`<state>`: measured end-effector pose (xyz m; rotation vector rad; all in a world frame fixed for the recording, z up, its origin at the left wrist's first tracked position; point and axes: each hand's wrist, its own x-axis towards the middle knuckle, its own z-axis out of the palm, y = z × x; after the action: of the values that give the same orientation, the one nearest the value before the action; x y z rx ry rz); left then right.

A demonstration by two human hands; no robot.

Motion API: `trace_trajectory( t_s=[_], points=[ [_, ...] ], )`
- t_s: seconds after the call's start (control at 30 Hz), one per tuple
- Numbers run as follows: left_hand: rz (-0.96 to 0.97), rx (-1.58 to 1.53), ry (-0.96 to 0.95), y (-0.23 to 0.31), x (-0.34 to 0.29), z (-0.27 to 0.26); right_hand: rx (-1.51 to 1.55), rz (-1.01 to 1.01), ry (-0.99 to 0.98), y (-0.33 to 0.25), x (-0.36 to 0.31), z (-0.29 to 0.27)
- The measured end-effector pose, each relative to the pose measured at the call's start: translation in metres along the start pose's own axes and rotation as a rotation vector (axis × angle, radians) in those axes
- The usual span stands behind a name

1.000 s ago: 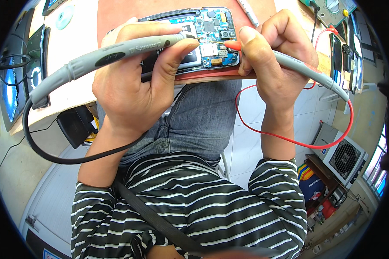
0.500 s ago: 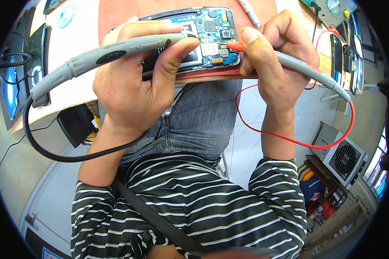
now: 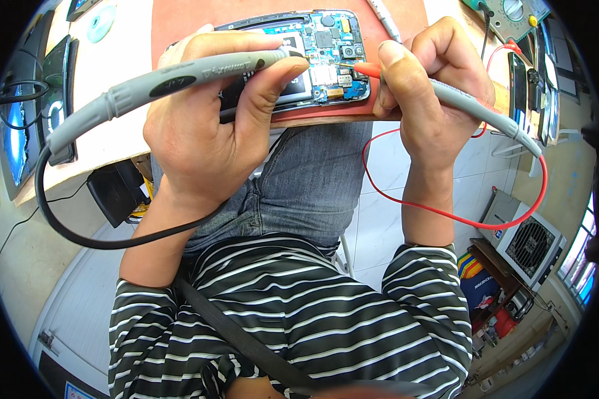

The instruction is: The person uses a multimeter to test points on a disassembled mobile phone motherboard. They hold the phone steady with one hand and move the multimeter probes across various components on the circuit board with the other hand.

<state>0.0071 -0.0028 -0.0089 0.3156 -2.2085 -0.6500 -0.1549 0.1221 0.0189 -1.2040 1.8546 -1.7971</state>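
Observation:
An opened smartphone (image 3: 323,40) lies on the red-brown mat, its blue circuit board and battery bare. My left hand (image 3: 206,126) is closed round a grey multimeter probe (image 3: 180,78) with a black lead; its front end is over the board, the tip too small to make out. In my right hand (image 3: 432,86), thumb and fingers pinch another grey multimeter probe (image 3: 466,103), with an orange-red front and a red lead. Its thin metal tip points left at the middle of the board; contact cannot be made out. My left hand hides part of the phone's battery side.
A multimeter (image 3: 512,12) with a dial sits at the far right of the table. A grey-white pen-like tool (image 3: 384,18) lies on the mat (image 3: 406,13) beyond the phone. Dark flat devices (image 3: 60,86) line the left side. The red lead (image 3: 439,214) loops below my right hand.
My right hand has shifted slightly to the right with the red-lead probe, showing more of its metal tip. The left hand and the phone stay in place.

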Motion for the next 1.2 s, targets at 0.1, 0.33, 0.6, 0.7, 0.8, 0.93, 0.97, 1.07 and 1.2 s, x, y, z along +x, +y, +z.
trace_trajectory(
  t_s=[0.1, 0.33, 0.6, 0.7, 0.8, 0.93, 0.97, 1.07, 1.2],
  points=[
    [-0.014, -0.013, -0.003, 0.0006, -0.0001, -0.0002, -0.016, -0.003, -0.004, -0.0002, -0.0001, -0.0007],
    [-0.023, 0.006, -0.007, 0.0037, 0.0021, -0.0013, 0.025, -0.02, -0.011, 0.003, 0.0007, 0.0009],
    [0.001, 0.018, -0.013, 0.0043, 0.0043, -0.0027, -0.017, 0.007, -0.003, -0.0006, -0.0003, -0.0002],
    [-0.021, 0.031, -0.032, 0.0057, 0.0034, -0.0038, -0.002, -0.002, 0.003, -0.0014, 0.0001, -0.0003],
    [-0.043, 0.003, -0.011, 0.0057, 0.0028, -0.0015, -0.014, 0.011, 0.008, -0.0018, 0.0002, 0.0001],
    [-0.057, -0.024, -0.013, 0.0052, 0.0021, -0.0013, 0.008, 0.002, 0.006, -0.001, 0.0006, 0.0012],
    [-0.026, 0.001, -0.005, 0.0045, 0.0024, -0.0014, 0.008, -0.002, 0.002, -0.0008, 0.0006, 0.0013],
    [0.023, 0.026, -0.001, 0.0027, 0.0037, -0.0018, 0.007, 0.0, -0.003, -0.0004, 0.0006, 0.0013],
    [-0.029, 0.011, 0.007, 0.0059, 0.0021, -0.0011, 0.014, -0.01, -0.014, 0.0005, 0.0015, 0.0007]
  ],
)
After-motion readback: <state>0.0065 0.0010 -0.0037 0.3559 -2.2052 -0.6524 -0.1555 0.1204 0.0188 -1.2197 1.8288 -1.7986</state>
